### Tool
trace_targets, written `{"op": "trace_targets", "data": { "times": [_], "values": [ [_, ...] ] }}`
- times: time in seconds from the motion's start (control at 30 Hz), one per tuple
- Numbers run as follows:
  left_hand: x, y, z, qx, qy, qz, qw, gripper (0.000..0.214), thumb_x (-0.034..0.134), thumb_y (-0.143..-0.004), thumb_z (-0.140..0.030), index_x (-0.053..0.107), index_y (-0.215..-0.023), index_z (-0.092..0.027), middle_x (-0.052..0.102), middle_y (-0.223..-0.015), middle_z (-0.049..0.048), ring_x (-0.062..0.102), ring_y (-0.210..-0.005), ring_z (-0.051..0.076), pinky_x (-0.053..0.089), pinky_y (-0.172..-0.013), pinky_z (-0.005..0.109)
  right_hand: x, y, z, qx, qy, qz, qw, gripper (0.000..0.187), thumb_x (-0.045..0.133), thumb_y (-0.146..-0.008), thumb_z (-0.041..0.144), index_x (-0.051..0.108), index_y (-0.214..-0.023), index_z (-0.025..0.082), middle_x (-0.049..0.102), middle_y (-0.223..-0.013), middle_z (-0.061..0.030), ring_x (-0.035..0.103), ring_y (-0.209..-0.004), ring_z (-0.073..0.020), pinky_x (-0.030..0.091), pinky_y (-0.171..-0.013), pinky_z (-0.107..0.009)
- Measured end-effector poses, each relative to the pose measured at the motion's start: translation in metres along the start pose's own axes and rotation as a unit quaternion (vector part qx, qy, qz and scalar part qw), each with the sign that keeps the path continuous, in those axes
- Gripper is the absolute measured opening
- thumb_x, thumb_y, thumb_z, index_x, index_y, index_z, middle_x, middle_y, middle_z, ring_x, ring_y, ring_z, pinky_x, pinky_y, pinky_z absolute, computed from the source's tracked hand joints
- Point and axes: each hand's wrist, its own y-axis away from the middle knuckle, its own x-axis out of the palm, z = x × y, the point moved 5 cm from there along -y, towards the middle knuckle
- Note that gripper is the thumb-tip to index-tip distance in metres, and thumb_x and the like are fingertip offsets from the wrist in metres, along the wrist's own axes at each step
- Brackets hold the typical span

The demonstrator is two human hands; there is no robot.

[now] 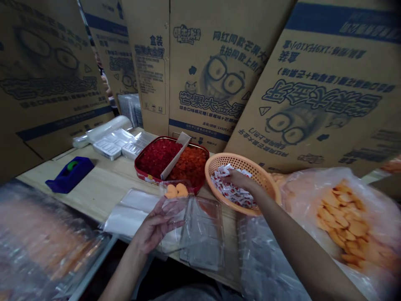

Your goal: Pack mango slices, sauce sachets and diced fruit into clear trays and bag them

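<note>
My left hand (153, 228) holds up a clear plastic tray (175, 207) above the front of the table. Orange candy pieces (176, 191) sit at the tray's far end. An open clear plastic clamshell box (203, 236) lies or hangs right beside it; whether the two are joined I cannot tell. My right hand (237, 178) reaches into an orange perforated basket (265, 174), its fingers down among small white and red sachets (233, 195). Those fingertips are partly hidden, so their grip is unclear.
Behind my left hand is a red tin (136, 165) of red and orange bits, split by a cardboard strip (176, 156). A blue tape dispenser (70, 173) and clear trays (113, 143) stand left. A bag of orange pieces (344, 221) lies right. Cardboard boxes (203, 71) wall the back.
</note>
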Motion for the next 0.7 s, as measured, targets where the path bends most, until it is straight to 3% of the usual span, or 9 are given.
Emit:
{"op": "trace_targets", "data": {
  "times": [0.1, 0.17, 0.27, 0.37, 0.5, 0.7],
  "values": [
    [0.004, -0.003, 0.002, 0.003, -0.001, 0.018, 1.000, 0.058, 0.053, -0.069, 0.004, 0.048, -0.118, -0.028, 0.057, -0.120, 0.0053, 0.048, -0.117, 0.026, 0.034, -0.097, 0.055, -0.008, 0.017, 0.028, -0.031, -0.016, -0.010, 0.999, 0.021, 0.050, -0.081, 0.028, 0.062, -0.086, 0.012, 0.066, -0.078, -0.0062, 0.057, -0.065, -0.0156, 0.041, -0.057, -0.023],
    [0.007, -0.005, 0.003, 0.006, 0.000, 0.022, 1.000, 0.060, 0.054, -0.068, 0.005, 0.048, -0.118, -0.028, 0.059, -0.118, 0.0050, 0.050, -0.115, 0.026, 0.035, -0.096, 0.055, -0.003, 0.033, 0.060, -0.105, -0.034, 0.003, 0.994, 0.020, 0.047, -0.082, 0.028, 0.062, -0.083, 0.015, 0.066, -0.076, -0.0040, 0.058, -0.067, -0.0163, 0.041, -0.060, -0.024],
    [0.011, -0.006, 0.005, 0.009, 0.000, 0.019, 1.000, 0.059, 0.055, -0.066, 0.006, 0.050, -0.115, -0.026, 0.059, -0.118, 0.0051, 0.052, -0.113, 0.026, 0.036, -0.095, 0.055, 0.018, 0.058, 0.108, -0.198, 0.002, 0.019, 0.980, 0.022, 0.047, -0.082, 0.033, 0.060, -0.095, 0.020, 0.067, -0.088, -0.0049, 0.060, -0.075, -0.0184, 0.042, -0.064, -0.025],
    [0.014, -0.006, 0.005, 0.010, 0.000, 0.019, 1.000, 0.056, 0.056, -0.065, 0.005, 0.051, -0.113, -0.025, 0.060, -0.115, 0.0052, 0.053, -0.110, 0.026, 0.037, -0.094, 0.054, 0.047, 0.072, 0.137, -0.197, 0.097, 0.013, 0.976, 0.028, 0.044, -0.084, 0.034, 0.057, -0.103, 0.019, 0.067, -0.092, -0.0107, 0.063, -0.076, -0.0220, 0.041, -0.065, -0.028],
    [0.013, -0.004, 0.004, 0.016, 0.016, 0.018, 1.000, 0.055, 0.057, -0.064, 0.006, 0.052, -0.109, -0.026, 0.063, -0.101, 0.0001, 0.058, -0.101, 0.023, 0.038, -0.093, 0.053, 0.076, 0.076, 0.152, -0.212, 0.135, 0.019, 0.968, 0.028, 0.044, -0.082, 0.022, 0.057, -0.106, 0.017, 0.068, -0.089, -0.0150, 0.064, -0.076, -0.0257, 0.043, -0.069, -0.034],
    [0.008, -0.001, 0.002, 0.015, 0.003, 0.010, 1.000, 0.055, 0.061, -0.065, 0.003, 0.052, -0.109, -0.027, 0.063, -0.083, -0.0026, 0.063, -0.085, 0.019, 0.040, -0.091, 0.050, 0.086, 0.079, 0.150, -0.271, 0.091, -0.036, 0.958, 0.031, 0.047, -0.081, 0.024, 0.056, -0.110, 0.018, 0.068, -0.093, -0.0160, 0.063, -0.084, -0.0282, 0.043, -0.077, -0.036]
  ]
}}
